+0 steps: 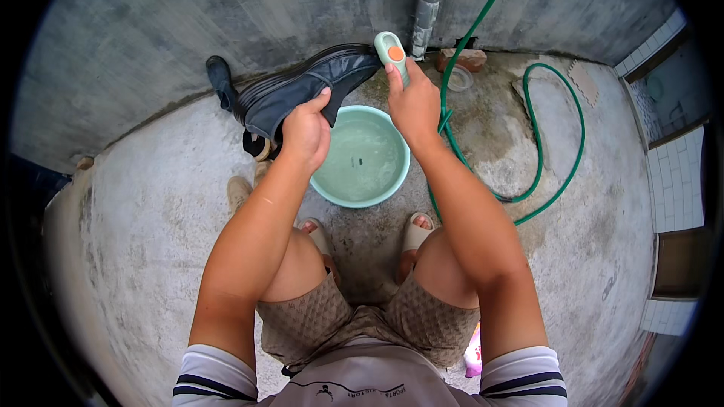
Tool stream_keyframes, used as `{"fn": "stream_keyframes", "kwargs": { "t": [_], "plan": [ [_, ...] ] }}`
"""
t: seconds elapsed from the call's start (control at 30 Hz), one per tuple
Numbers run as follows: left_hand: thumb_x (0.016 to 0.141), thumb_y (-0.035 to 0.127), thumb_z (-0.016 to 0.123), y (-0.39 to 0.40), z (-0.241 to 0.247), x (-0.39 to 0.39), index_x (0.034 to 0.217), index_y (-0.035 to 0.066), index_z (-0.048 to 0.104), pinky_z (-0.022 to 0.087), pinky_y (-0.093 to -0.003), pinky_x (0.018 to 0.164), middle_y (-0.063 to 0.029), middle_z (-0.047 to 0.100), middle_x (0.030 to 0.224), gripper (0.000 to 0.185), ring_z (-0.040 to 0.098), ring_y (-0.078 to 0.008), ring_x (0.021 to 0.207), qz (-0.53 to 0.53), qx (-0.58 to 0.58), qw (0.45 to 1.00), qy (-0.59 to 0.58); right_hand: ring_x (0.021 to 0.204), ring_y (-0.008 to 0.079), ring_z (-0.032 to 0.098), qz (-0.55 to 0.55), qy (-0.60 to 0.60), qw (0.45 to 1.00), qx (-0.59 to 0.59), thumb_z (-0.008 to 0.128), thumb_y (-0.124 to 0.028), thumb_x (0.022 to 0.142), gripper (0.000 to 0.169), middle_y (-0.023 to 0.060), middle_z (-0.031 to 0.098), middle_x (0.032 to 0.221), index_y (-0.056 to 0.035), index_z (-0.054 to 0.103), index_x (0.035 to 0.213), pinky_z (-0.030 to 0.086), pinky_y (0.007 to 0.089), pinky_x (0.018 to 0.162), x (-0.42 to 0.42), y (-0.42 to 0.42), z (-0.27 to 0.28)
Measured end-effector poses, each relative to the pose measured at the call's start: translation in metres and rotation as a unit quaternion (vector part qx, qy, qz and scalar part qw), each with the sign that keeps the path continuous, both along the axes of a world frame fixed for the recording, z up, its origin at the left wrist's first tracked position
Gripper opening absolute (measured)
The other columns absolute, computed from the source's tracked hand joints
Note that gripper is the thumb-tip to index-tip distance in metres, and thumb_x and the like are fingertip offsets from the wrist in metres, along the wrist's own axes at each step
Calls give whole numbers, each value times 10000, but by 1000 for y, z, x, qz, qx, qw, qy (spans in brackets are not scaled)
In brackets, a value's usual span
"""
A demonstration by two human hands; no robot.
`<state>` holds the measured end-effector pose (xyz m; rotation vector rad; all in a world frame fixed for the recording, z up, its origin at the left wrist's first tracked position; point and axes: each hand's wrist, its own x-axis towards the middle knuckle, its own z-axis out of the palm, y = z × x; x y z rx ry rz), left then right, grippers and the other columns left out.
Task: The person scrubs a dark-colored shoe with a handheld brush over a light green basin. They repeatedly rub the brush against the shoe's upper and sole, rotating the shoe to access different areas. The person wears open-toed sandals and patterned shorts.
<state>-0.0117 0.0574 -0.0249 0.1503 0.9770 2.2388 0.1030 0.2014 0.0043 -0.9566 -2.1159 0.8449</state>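
My left hand (306, 134) grips a dark leather shoe (308, 87) by its upper, with my thumb lying along the side. The shoe is tilted, and its ridged sole edge faces the wall. My right hand (416, 99) holds a pale green scrubbing brush handle (390, 51) with an orange button. The brush is at the shoe's right end; its bristles are hidden, so I cannot tell whether they touch. Below the shoe stands a mint-green plastic basin (362, 200) with water in it, and a small dark mark shows near its middle.
Another dark shoe (220, 80) leans at the grey wall (283, 5). Tan footwear (238, 191) stands left of the basin. A green hose (580, 141) loops over the concrete floor at the right. Near the pipe (425, 17) lies a brick (464, 60).
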Motion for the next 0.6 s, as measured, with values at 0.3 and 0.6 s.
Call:
{"fn": "stream_keyframes", "kwargs": {
  "t": [0.3, 0.6],
  "plan": [
    [1124, 221, 460, -3, 20, 3, 1423, -77, 517, 388, -429, 1234, -194, 586, 1486, 426, 571, -293, 1381, -20, 30, 999, 9, 1018, 452, 711, 142, 56, 985, 83, 681, -406, 988, 476, 240, 743, 1106, -47, 686, 1299, 563, 531, 857, 0, -36, -15],
    [1144, 317, 427, -6, 23, 3, 1447, -59, 487, 360, -438, 1251, -184, 584, 1489, 486, 555, -293, 1401, -39, 35, 999, -1, 1010, 432, 730, 126, 96, 984, 83, 724, -382, 978, 470, 252, 749, 1090, -51, 707, 1311, 575, 486, 856, -1, -26, -11]
  ]
}}
